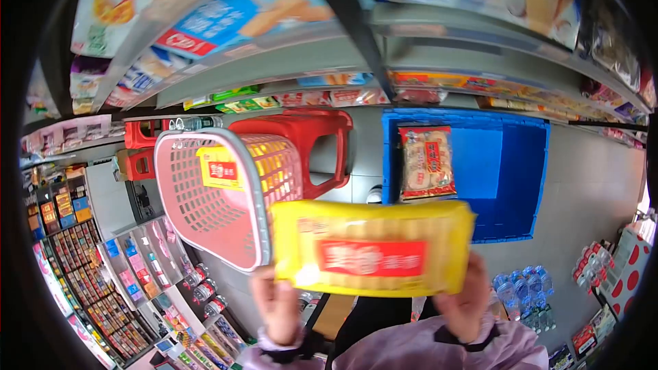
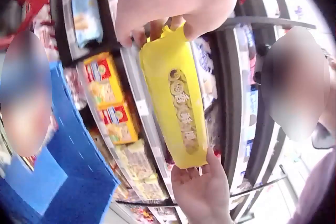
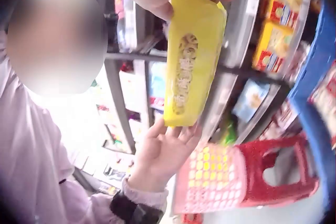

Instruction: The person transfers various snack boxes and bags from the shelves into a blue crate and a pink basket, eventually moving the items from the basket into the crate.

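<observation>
A long yellow snack packet [image 1: 373, 250] with a red label is held up level between both hands in the head view. The left hand [image 1: 277, 305] grips its left end, and the right hand [image 1: 466, 298] holds the right end between thumb and fingers. Both wrist views show the packet's narrow printed side. Behind it to the left is a tilted pink basket [image 1: 205, 209], with a similar yellow packet [image 1: 221, 168] inside. Behind it to the right, a blue crate [image 1: 538, 164] holds a red-edged clear bag [image 1: 426, 162] of round pale snacks.
Red plastic stools [image 1: 329, 120] stand behind the basket. Shelves [image 1: 267, 62] of packaged food run across the top. Bottled drinks [image 1: 524, 288] sit on the floor at right, and a display rack [image 1: 82, 260] fills the left side.
</observation>
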